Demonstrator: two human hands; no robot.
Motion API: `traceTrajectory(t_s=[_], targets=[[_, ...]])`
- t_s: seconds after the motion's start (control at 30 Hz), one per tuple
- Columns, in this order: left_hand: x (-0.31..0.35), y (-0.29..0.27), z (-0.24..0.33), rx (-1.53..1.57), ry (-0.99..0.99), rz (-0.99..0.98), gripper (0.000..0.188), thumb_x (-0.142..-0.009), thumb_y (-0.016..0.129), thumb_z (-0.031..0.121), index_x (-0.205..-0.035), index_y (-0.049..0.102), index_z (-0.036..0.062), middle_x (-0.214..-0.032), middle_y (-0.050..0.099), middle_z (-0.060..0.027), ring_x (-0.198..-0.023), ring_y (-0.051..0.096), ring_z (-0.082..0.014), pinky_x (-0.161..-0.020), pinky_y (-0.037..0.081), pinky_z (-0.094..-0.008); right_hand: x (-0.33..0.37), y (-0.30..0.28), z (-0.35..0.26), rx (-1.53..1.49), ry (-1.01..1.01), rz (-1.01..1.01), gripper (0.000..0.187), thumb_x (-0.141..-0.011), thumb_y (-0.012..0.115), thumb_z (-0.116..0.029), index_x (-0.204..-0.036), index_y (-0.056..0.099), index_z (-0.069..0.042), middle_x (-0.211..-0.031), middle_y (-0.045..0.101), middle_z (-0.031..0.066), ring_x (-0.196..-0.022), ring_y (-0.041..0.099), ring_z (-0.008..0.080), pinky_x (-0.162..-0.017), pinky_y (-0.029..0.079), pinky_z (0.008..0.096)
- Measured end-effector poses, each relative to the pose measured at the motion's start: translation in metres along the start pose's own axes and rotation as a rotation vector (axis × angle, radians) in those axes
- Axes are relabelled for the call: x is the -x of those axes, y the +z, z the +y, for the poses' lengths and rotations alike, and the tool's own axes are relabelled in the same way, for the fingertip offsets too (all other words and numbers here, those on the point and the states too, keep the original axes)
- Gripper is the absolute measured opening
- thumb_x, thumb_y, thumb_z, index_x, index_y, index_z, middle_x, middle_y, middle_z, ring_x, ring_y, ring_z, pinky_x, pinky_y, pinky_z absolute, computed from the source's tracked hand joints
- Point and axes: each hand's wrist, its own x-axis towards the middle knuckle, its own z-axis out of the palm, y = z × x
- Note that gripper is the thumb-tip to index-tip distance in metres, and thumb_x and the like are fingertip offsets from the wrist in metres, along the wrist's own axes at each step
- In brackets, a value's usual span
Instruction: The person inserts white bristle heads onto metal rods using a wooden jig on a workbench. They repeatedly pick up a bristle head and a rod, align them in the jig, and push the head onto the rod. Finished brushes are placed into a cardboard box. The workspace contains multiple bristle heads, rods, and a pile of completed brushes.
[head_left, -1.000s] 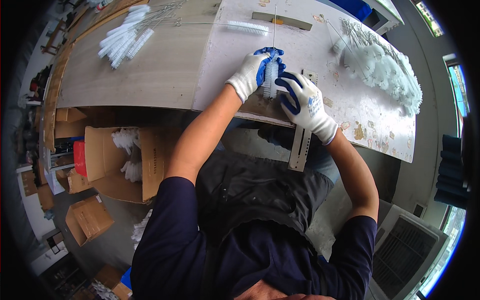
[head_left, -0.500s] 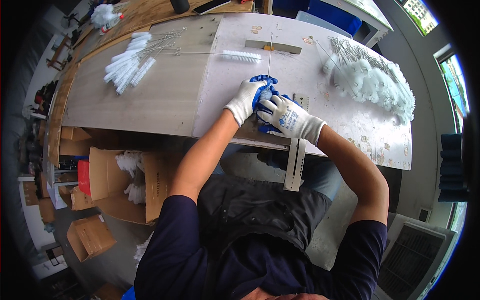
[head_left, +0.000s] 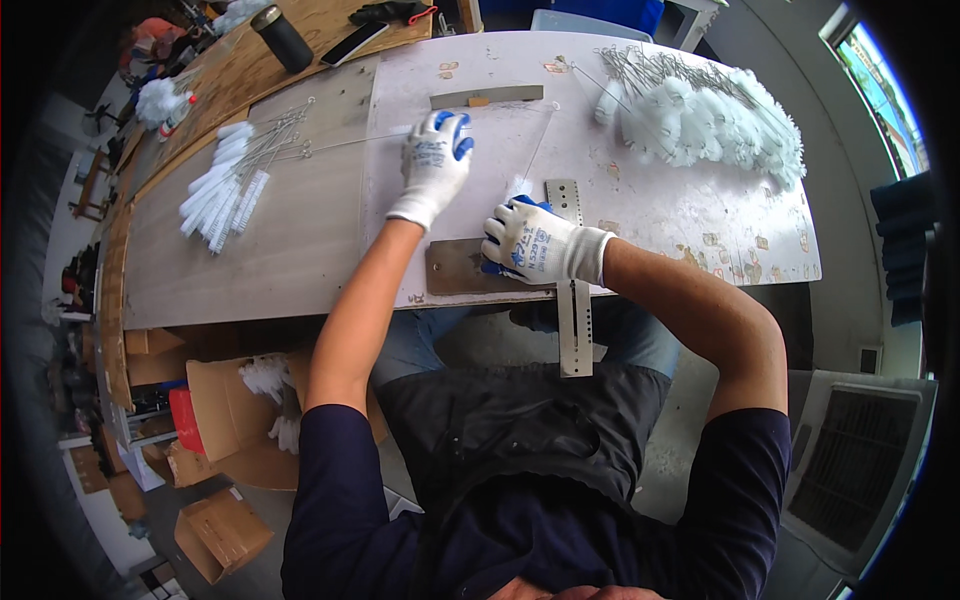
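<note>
Right hand [head_left: 530, 243]: curled round a wire-handled bottle brush [head_left: 520, 187], above a metal plate [head_left: 455, 268] on the counter [head_left: 680, 225]; a light hold should spare the bristles.
Left hand [head_left: 436, 165]: fingers loosely parted over a second brush [head_left: 350, 143]; contact uncertain.
Open carton [head_left: 265, 468], below: white bristly pieces [head_left: 268, 378].
Smaller carton [head_left: 222, 535]: contents unseen.

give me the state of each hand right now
Left hand: partly curled; whether it holds anything cannot be told.
Right hand: closed around a white bristle brush.
</note>
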Motion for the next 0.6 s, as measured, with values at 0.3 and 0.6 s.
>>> traceTrajectory(t_s=[0.3,0.6], targets=[[-0.026,-0.027,-0.102,-0.477,-0.069,-0.043,0.049,-0.091,0.070,0.028,-0.138,0.058,0.0217,-0.143,0.054,-0.0116,-0.139,0.043,-0.0322,-0.115,0.030,-0.0591,-0.002,-0.009,-0.002,0.031,0.019,-0.088,0.022,-0.095,0.059,-0.030,-0.103,0.070,-0.013,-0.099,0.067,0.0077,-0.095,0.068,0.0250,-0.082,0.052,0.0396],[0.112,-0.078,0.004,0.227,-0.034,0.260,0.050,-0.087,0.075,0.016,-0.134,0.062,0.0089,-0.134,0.056,-0.0148,-0.125,0.052,-0.0360,-0.109,0.041,-0.0481,-0.002,-0.007,-0.013,0.109,0.075,-0.192,0.020,-0.091,0.061,-0.026,-0.099,0.073,-0.012,-0.092,0.071,0.0069,-0.086,0.072,0.0255,-0.074,0.054,0.0395]])
